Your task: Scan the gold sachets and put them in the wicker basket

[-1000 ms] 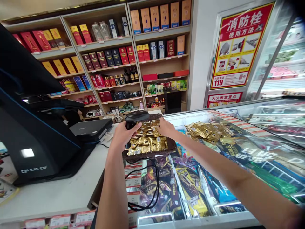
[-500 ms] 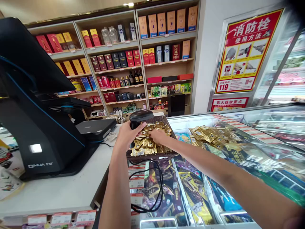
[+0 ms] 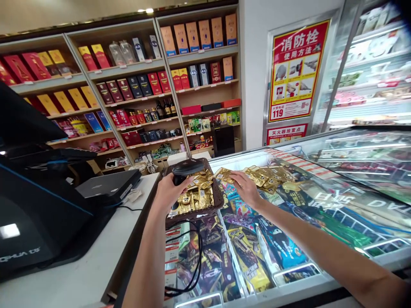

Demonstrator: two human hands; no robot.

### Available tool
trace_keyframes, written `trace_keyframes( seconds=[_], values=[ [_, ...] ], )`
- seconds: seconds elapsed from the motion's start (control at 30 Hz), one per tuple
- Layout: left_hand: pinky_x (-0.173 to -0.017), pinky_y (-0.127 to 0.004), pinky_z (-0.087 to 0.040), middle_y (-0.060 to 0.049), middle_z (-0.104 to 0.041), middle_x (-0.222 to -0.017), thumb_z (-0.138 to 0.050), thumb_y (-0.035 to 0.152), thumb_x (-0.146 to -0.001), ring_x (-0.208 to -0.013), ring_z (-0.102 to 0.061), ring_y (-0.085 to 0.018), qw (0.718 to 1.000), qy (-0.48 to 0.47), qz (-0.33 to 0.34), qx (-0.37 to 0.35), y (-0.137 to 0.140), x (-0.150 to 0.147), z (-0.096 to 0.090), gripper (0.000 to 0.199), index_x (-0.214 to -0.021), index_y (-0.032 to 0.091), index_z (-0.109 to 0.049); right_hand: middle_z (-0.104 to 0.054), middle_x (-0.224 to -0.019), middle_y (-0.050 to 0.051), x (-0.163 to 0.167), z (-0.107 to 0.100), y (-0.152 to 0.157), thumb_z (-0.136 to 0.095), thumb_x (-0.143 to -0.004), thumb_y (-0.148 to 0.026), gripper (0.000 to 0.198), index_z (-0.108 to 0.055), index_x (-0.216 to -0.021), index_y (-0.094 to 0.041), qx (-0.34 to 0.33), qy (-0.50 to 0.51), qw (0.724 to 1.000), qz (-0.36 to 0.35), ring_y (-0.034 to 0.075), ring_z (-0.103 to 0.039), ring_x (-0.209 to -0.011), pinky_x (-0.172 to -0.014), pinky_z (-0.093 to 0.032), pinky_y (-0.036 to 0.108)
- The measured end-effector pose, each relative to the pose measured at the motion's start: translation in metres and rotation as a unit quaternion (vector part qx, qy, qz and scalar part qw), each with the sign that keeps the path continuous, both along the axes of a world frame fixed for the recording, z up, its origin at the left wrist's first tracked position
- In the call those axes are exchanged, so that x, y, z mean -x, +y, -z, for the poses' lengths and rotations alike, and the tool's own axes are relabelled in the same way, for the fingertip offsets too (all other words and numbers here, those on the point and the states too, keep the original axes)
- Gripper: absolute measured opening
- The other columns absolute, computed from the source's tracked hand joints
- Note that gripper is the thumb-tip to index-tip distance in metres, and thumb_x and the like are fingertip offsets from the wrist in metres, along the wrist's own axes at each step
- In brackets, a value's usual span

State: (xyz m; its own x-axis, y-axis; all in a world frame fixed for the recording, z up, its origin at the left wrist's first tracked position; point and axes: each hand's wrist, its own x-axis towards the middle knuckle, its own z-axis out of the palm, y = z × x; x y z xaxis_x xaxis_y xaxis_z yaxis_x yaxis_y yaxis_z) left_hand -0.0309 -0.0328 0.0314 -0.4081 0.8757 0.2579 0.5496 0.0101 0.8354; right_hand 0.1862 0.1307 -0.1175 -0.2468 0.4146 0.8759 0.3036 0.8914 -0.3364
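Observation:
My left hand (image 3: pixel 170 191) is wrapped round the handle of a black barcode scanner (image 3: pixel 188 166), held over the left side of a brown woven basket (image 3: pixel 218 194). Small gold packets (image 3: pixel 203 199) fill the basket. To its right, my right hand (image 3: pixel 245 188) pinches a gold packet (image 3: pixel 224 174) above the glass freezer top. Just beyond those fingers lies a pile of gold packets (image 3: pixel 271 176) on the glass. The scanner's black cable (image 3: pixel 199 252) loops down in front of the basket.
A glass-topped freezer (image 3: pixel 308 239) holds colourful ice cream packages. On the left, a white counter (image 3: pixel 80 273) carries a black checkout terminal (image 3: pixel 28 205) and a flat black device (image 3: pixel 107 186). Shelves of boxed bottles (image 3: pixel 126 90) line the back wall. A red fire-hydrant poster (image 3: pixel 298 72) hangs at right.
My right hand has moved from inside the basket to the right, over the freezer glass, with a gold packet in it. My left hand still holds the scanner. The view has turned right.

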Motion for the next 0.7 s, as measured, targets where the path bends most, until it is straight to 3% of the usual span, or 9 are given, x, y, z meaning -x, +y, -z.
trace_keyframes(
  seconds=[0.2, 0.5, 0.7],
  values=[
    [-0.05, -0.026, -0.037, -0.003, -0.062, -0.055, -0.074, 0.061, -0.058, -0.053, -0.057, -0.018, 0.999, 0.011, 0.025, 0.036, 0.011, -0.015, 0.008, 0.047, -0.072, 0.018, -0.064, -0.059, -0.127, 0.014, -0.012, -0.004, 0.007, -0.041, -0.094, -0.017, 0.032, -0.064, -0.116, -0.02, 0.041, -0.028, 0.999, 0.008, 0.023, -0.057, -0.118, -0.099, -0.048, 0.044],
    [-0.049, -0.024, -0.034, -0.002, -0.062, -0.057, -0.069, 0.063, -0.065, -0.053, -0.053, -0.016, 0.996, 0.048, 0.043, 0.059, 0.019, -0.006, 0.018, 0.046, -0.077, 0.018, -0.064, -0.057, -0.132, 0.013, 0.0, -0.006, 0.015, -0.037, -0.095, -0.018, 0.035, -0.061, -0.12, -0.019, 0.033, -0.061, 0.998, -0.001, 0.022, -0.053, -0.124, -0.101, -0.047, 0.042],
    [-0.05, -0.024, -0.035, -0.001, -0.062, -0.06, -0.069, 0.064, -0.065, -0.055, -0.055, -0.016, 0.997, 0.037, 0.039, 0.06, 0.017, -0.007, 0.017, 0.048, -0.079, 0.018, -0.064, -0.056, -0.131, 0.013, 0.003, -0.028, 0.005, -0.047, -0.09, -0.024, 0.033, -0.063, -0.118, -0.018, 0.075, -0.001, 0.997, -0.031, 0.024, -0.053, -0.122, -0.104, -0.043, 0.042]
  ],
)
